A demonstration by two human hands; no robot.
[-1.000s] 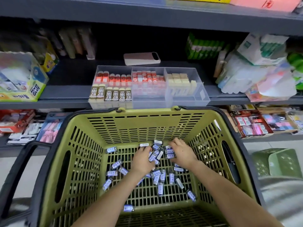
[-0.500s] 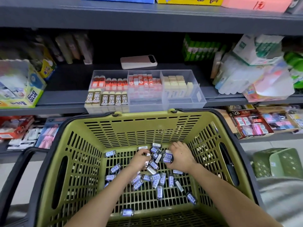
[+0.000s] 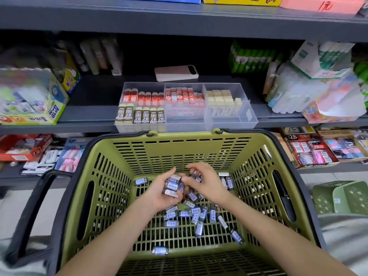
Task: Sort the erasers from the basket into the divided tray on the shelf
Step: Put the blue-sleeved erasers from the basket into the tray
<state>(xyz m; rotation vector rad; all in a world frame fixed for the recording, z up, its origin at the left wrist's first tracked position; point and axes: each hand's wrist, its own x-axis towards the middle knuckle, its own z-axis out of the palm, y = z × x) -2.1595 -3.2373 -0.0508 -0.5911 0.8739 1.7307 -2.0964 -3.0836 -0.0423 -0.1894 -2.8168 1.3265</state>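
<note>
Green basket holds the loose erasers, just on the near side of both hands. The left hand grips a small stack; the right hand curls beside it (holding one? I cannot tell). The divided tray sits far off, straight ahead on the shelf.

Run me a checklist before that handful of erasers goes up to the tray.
1. Left hand grips a stack of blue-label erasers: ok.
2. Right hand holds an eraser too: cannot tell, its fingers curl over the pile.
3. Divided tray has free room, its front right section looks bare: ok.
4. Way from the green basket up to the tray unobstructed: ok.
5. Basket emptied: not ok, many loose erasers lie on its floor.
</note>
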